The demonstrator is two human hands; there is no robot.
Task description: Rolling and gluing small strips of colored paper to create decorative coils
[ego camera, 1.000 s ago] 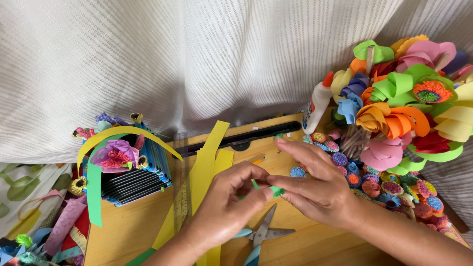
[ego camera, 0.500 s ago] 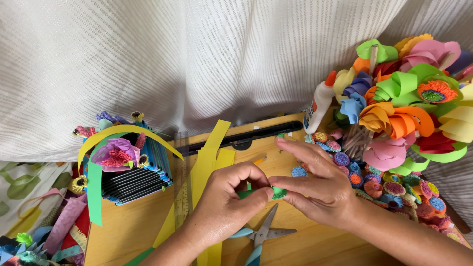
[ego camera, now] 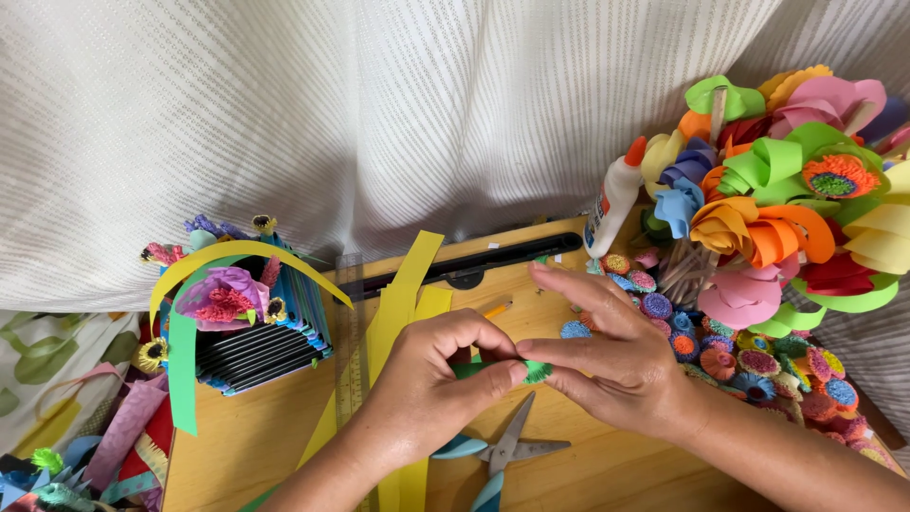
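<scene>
My left hand [ego camera: 431, 384] and my right hand [ego camera: 611, 351] meet over a wooden board [ego camera: 265, 446]. Between their fingertips sits a small green fringed paper roll [ego camera: 531, 371]. The left thumb and fingers pinch its darker green end, and the right thumb and forefinger pinch the fringed end. The other right fingers are spread. Scissors with blue handles [ego camera: 498, 450] lie on the board just below the hands. Yellow paper strips [ego camera: 403, 299] run under the left hand.
A white glue bottle with an orange cap [ego camera: 614, 196] stands at the back right. A heap of colourful paper flowers [ego camera: 777, 199] and small fringed discs [ego camera: 758, 365] fills the right side. A paper basket with flowers [ego camera: 242, 303], a clear ruler [ego camera: 353, 351] and a white curtain [ego camera: 332, 114] lie left and behind.
Both hands stay pinched on the green roll. The fingers have shifted slightly around it, the left thumb now pressing closer to the right fingertips.
</scene>
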